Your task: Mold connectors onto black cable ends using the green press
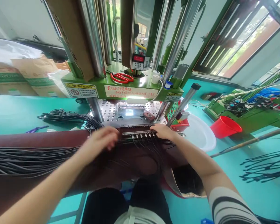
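Note:
A metal bar fixture [127,133] lies along the near edge of the press, with a row of black cables [142,143] hanging from it towards me. At its right end is my right hand [163,132], fingers bent down and drawn together on the last cable ends; what they grip is hidden. Just left of the bar, my left hand [105,138] hovers above the bench, its fingers curled and smeared by motion. Behind the bar, a clear-looking mould block [130,109] sits on the perforated metal plate [108,109].
Red-handled scissors [121,78] rest on the green press [100,88]. Bundled black cables [32,160] cover the bench's left side, and another bunch [65,116] lies behind. At right are a white tub [200,132], a red bucket [226,127] and an open bin [188,180].

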The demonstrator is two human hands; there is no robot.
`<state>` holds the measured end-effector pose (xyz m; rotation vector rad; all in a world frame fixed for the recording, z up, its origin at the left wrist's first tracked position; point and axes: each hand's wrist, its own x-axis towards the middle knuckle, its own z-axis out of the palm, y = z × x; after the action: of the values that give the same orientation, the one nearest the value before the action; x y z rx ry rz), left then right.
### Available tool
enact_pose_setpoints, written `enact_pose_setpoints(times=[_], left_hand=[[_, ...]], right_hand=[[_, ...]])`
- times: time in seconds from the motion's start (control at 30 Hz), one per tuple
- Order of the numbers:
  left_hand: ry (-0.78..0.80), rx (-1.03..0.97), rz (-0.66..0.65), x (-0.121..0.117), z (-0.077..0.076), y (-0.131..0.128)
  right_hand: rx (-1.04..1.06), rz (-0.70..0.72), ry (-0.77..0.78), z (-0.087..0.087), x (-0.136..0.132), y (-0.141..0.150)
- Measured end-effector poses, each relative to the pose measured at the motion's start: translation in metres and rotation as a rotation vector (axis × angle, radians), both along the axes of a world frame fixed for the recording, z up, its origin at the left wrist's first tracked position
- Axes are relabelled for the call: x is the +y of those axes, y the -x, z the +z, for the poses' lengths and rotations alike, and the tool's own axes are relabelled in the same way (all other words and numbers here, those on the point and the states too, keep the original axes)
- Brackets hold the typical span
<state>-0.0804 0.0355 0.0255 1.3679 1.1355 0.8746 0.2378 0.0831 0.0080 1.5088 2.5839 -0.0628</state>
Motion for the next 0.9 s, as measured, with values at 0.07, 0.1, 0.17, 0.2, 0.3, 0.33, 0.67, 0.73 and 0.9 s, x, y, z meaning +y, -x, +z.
enact_pose_setpoints(times=[0.07,0.1,0.17,0.2,0.3,0.33,0.67,0.73,0.9], left_hand=[[0.304,-0.125,-0.345,-0.038,-0.004,-0.044],[0.408,-0.166,-0.388,-0.052,-0.009,-0.062],[0.567,-0.284,-0.316,-0.069,-0.022,-0.09],[0.631,-0.357,-0.249,-0.072,-0.028,-0.101],[0.768,-0.559,-0.074,-0.068,-0.041,-0.126],[0.792,-0.603,-0.042,-0.065,-0.042,-0.133],[0.723,-0.834,-0.235,-0.011,-0.033,-0.179],[0.715,-0.797,-0.199,0.009,-0.03,-0.176],[0.72,-0.714,-0.198,0.071,-0.019,-0.159]], right_hand=[[-0.015,-0.019,0.072,0.013,0.004,0.004],[-0.004,-0.048,0.102,0.02,0.006,0.006],[0.055,-0.131,0.136,0.032,0.01,0.009],[0.094,-0.172,0.141,0.036,0.011,0.011],[0.187,-0.242,0.117,0.044,0.013,0.014],[0.209,-0.251,0.1,0.045,0.015,0.014],[0.617,-0.363,0.034,0.05,0.078,0.018],[0.731,-0.429,0.038,0.043,0.097,0.023],[1.143,-0.546,0.061,0.026,0.127,0.038]])
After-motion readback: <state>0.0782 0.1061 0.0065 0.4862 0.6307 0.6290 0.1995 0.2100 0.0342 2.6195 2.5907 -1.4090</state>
